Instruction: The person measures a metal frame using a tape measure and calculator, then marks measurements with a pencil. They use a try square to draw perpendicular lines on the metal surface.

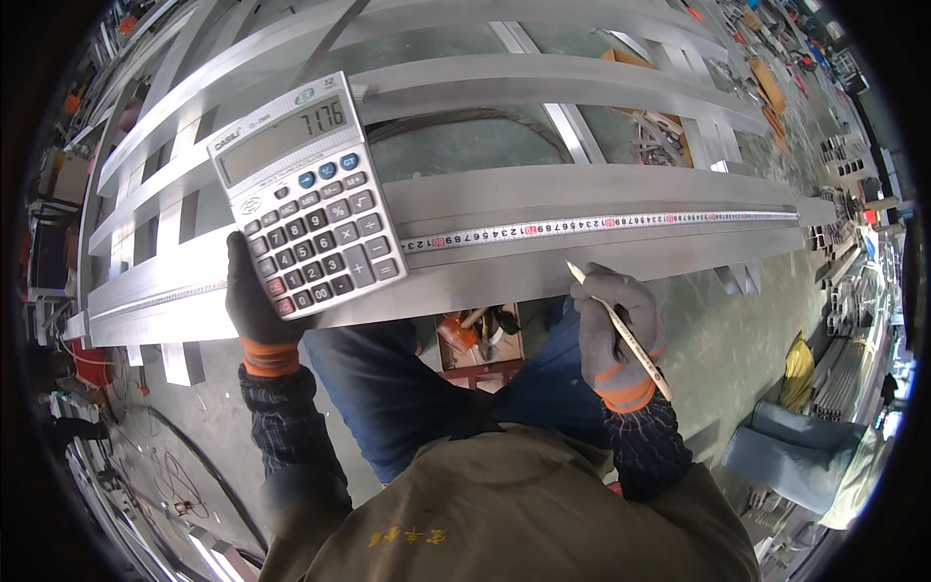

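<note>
So the left hand (254,308), in a dark knit glove with an orange cuff, has its fingers wrapped around the lower left corner of a big desktop calculator (308,197) and holds it up tilted, over the near aluminium rail. The calculator is grey plastic with a slanted silvery display on top showing dark digits, a couple of round blue keys, one red key near the bottom left, and rows of chunky dark square keys with white markings.

The right hand (618,330), grey glove with orange stripes at the wrist, is closed around a pale pencil (621,330). It's long and thin, the tip pointing up-left and touching the front face of the rail, the back end sticking out past the wrist.

The rail is a long brushed aluminium profile (601,189), flat, matte, with fine ridges running lengthwise. A tape measure blade (601,222) lies stretched along it, white with black and red marks, just above the pencil tip. More of the same profiles run parallel behind it, with cross pieces forming a frame. The floor below is grey concrete, and the person's jeans (388,388) show between the arms.
</note>
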Demonstrator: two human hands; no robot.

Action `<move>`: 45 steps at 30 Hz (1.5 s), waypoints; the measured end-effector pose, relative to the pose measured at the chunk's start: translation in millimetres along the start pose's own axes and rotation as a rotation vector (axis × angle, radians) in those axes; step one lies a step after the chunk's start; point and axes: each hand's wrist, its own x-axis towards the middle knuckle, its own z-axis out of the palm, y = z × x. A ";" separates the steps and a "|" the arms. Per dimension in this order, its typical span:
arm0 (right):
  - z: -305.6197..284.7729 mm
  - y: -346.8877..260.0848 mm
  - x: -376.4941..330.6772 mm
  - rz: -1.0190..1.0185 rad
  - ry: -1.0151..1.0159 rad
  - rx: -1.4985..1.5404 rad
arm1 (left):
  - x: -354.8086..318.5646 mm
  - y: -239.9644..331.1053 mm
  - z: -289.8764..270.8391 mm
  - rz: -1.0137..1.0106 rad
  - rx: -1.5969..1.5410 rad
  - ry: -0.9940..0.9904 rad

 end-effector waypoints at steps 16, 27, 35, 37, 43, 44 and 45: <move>30.1 20.6 39.3 -0.269 -0.137 -0.066 | -7.8 -4.2 5.6 0.253 0.418 0.196; 35.1 25.7 40.1 -0.233 -0.202 -0.120 | -4.3 -1.1 31.4 0.121 0.130 -0.011; 36.1 31.5 37.2 -0.195 -0.237 -0.101 | -7.7 -4.3 5.9 0.200 0.254 0.193; 35.9 32.2 37.5 -0.204 -0.240 -0.100 | -9.2 -5.6 2.6 0.237 0.341 0.174; 35.4 29.2 40.6 -0.214 -0.259 -0.134 | -7.0 -4.6 15.7 0.229 0.482 0.082; 35.5 29.4 40.5 -0.213 -0.260 -0.138 | -6.6 -4.3 17.2 0.224 0.461 0.078; 35.4 29.6 40.5 -0.213 -0.262 -0.142 | -6.2 -4.2 18.1 0.219 0.441 0.075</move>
